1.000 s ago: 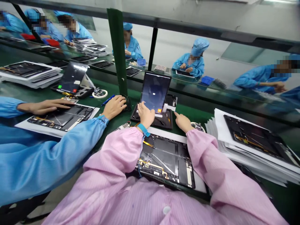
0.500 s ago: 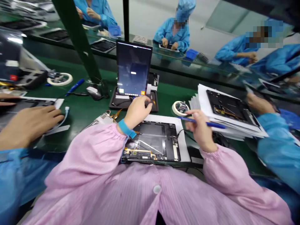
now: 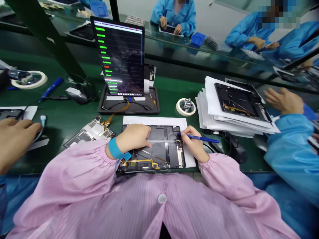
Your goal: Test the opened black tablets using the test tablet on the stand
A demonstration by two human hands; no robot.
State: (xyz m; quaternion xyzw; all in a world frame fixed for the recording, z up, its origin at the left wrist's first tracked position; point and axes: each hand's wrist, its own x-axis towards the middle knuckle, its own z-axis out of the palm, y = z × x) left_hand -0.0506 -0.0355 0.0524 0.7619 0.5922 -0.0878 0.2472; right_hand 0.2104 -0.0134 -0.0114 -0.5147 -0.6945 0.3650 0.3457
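An opened tablet housing [image 3: 158, 151] lies on a white sheet [image 3: 154, 120] in front of me, its inner parts and orange flex cable facing up. My left hand [image 3: 133, 136], with a blue wrist strap, rests flat over its upper left part, thumb apart from the fingers. In my right hand [image 3: 193, 142] is a slim blue pen-like tool [image 3: 206, 138]. Its tip is at the upper right inside of the housing, by a small circuit board; contact is hard to tell. Behind, a lit tablet screen [image 3: 122, 59] stands upright in a black tray [image 3: 129, 110], showing green text lines.
A silver circuit assembly [image 3: 91, 131] lies left of the housing. Right are a tape roll [image 3: 185, 107], a stack of sheets [image 3: 209, 113] bearing another housing [image 3: 241, 101], and a mouse [image 3: 236, 149]. Co-workers' hands are at both sides: left [image 3: 17, 139], right [image 3: 286, 99].
My left hand has moved down from the screen's base onto the housing. My right hand has brought the blue tool left to the housing. The screen has gone from a plain display to green lines.
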